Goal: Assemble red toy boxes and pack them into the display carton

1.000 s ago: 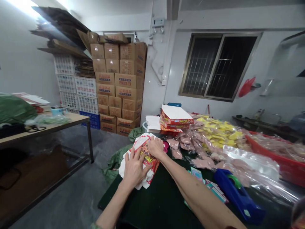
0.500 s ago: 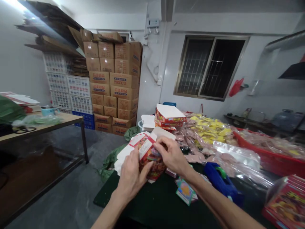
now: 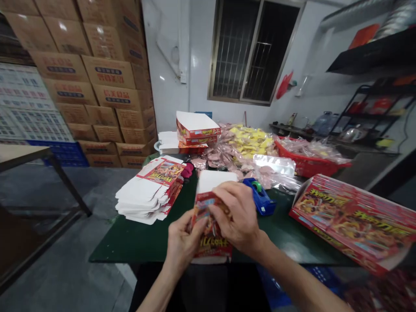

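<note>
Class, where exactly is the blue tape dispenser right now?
In the head view, the blue tape dispenser sits right of centre on the green table, just beyond the right hand and left of the large red box.

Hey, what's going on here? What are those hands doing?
Someone is holding a red printed carton with both bare hands: the left hand on its left side, the right hand over its right side. A white flap sticks out at the far end. To the left, a stack of flat cartons lies on the green table. To the right are a blue tape dispenser and a bigger red box.
</note>
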`<state>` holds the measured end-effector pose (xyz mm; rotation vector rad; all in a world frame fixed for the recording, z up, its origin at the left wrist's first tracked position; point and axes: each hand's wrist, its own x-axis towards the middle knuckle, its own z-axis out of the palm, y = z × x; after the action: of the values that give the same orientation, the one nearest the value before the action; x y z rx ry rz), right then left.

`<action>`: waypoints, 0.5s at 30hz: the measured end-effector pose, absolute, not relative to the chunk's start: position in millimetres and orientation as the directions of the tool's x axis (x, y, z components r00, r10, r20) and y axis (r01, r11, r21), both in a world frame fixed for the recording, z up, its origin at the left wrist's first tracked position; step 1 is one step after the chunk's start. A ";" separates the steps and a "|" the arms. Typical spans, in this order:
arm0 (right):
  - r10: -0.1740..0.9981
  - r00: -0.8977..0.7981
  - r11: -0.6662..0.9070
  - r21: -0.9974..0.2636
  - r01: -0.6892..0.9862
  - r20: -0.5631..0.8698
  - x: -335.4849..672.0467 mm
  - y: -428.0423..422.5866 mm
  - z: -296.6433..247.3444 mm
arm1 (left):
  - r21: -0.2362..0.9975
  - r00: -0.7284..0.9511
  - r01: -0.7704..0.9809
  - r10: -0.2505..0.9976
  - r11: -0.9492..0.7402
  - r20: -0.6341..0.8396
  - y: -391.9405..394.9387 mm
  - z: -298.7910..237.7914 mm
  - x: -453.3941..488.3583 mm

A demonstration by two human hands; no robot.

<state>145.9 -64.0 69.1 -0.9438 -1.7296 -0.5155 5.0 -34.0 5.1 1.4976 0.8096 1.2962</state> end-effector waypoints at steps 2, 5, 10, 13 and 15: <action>0.305 0.051 0.515 -0.210 0.831 0.951 151.3 -63.6 55.9 | 0.949 0.146 -0.160 0.945 -0.271 0.294 -21.6 -1.1 3.1; 0.511 0.326 0.468 -0.576 0.670 0.795 157.3 -52.6 31.8 | 0.948 0.155 -0.178 0.944 -0.263 0.291 -5.5 -10.4 -0.5; 0.728 0.287 0.512 -0.772 0.377 0.623 160.0 -37.2 8.0 | 0.933 0.173 -0.087 0.917 -0.349 0.359 -1.3 -21.8 -8.4; 0.746 0.160 0.550 -0.733 0.402 0.647 165.0 -39.4 10.2 | 0.883 0.115 0.048 0.881 -0.466 0.459 -3.9 -25.8 -8.3; 0.778 0.085 0.546 -0.737 0.397 0.622 170.7 -38.4 15.3 | 0.871 0.076 0.071 0.873 -0.486 0.481 -1.1 -26.1 -2.7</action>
<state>170.7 -38.4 15.3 -1.0442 -1.5310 0.3796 -2.7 -1.1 -26.1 1.6689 0.9485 1.4822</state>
